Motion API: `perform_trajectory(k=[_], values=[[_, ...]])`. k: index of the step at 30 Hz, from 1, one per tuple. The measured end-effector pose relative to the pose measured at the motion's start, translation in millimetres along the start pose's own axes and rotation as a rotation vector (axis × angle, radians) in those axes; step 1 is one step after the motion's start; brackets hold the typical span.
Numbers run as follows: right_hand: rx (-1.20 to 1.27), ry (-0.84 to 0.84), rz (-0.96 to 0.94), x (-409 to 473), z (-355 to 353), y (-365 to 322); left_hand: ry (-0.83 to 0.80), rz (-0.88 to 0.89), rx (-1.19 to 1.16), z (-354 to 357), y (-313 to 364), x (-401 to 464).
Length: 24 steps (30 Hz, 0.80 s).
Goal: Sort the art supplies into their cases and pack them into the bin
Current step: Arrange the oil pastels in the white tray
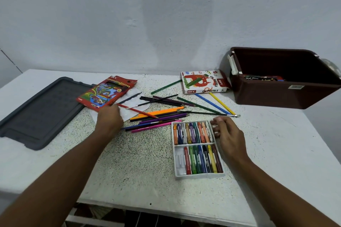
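My right fingers point(217, 123) curl against the top right edge of the white pastel tray point(197, 176), thumb tip at its corner; looks like a light grip on the rim, can't tell how firm. My left hand point(109, 119) lies knuckles up at the lower corner of the red colored pencil box point(106, 92), fingers bent under and hidden, so can't tell whether they hold the box or the red pencil point(137, 110) just beside them. Tray holds two rows of oil pastels point(193, 132), a few slots on the lower left bare. Loose colored pencils point(162, 114) and thin brushes scattered between my hands, some overlapping. Oil pastels box point(202, 82) lies flat behind them, near the brown bin point(276, 92) at back right; something dark with lettering sits inside the bin. Grey lid point(40, 110) flat at left, pencil box partly on it. All on the white speckled table point(144, 162).
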State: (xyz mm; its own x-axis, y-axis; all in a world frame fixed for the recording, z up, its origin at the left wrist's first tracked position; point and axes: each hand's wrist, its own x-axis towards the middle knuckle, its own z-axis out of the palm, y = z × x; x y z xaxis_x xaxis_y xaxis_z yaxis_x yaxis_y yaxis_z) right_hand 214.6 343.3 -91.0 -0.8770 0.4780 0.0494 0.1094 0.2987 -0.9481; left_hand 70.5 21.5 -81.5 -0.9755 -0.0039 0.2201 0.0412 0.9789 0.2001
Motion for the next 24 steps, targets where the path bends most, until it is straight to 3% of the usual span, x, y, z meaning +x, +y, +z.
perform_trajectory(k=[11,16,21,24], values=[[0.000,-0.001,0.001,2,1,1,0.061,-0.053,0.008,-7,6,4],[-0.003,-0.002,-0.010,2,1,2,0.071,0.187,-0.240,-13,35,0],[-0.005,-0.008,-0.008,1,0,2,-0.131,0.545,-0.420,-18,76,-20],[-0.005,-0.011,-0.013,1,0,1,-0.278,0.597,-0.513,-20,95,-31]])
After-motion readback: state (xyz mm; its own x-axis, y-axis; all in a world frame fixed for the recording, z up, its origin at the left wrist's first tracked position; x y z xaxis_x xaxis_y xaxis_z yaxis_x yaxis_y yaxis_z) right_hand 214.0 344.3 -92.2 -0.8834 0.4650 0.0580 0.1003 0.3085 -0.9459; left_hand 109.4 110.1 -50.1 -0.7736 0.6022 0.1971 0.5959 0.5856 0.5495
